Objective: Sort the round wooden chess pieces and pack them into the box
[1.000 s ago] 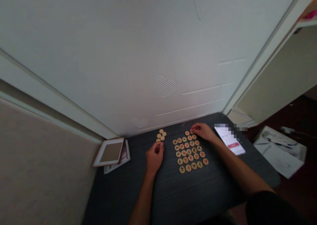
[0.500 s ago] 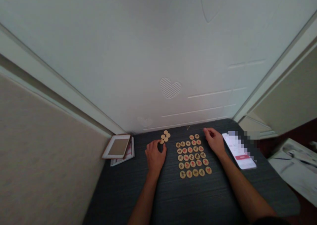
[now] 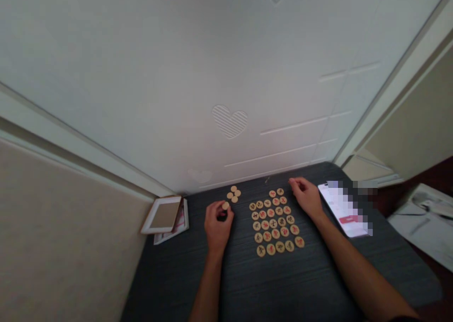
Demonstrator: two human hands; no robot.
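Note:
Between the thumb and fingers of my left hand (image 3: 216, 227), a plain-backed round Chinese chess piece (image 3: 225, 205) is pinched. Just beyond it lies a small cluster of blank-side-up pieces (image 3: 234, 199). To the right, Chinese chess pieces (image 3: 272, 224) with red and black characters lie face up in rows, with two pieces (image 3: 276, 192) in the farthest row. My right hand (image 3: 306, 198) rests on the table beyond the right end of these rows, its fingers curled and closed, with nothing visible in them.
A lit phone (image 3: 345, 213) lies right of my right forearm. Two stacked framed items (image 3: 164, 214) sit at the table's left edge. The dark table (image 3: 255, 289) meets a white panel (image 3: 177, 123) at the back. A white box (image 3: 421, 223) stands off to the right.
My left hand has picked up a piece from the near side of the cluster and drawn it slightly back toward me. My right hand stays in place. The camera view has shifted slightly.

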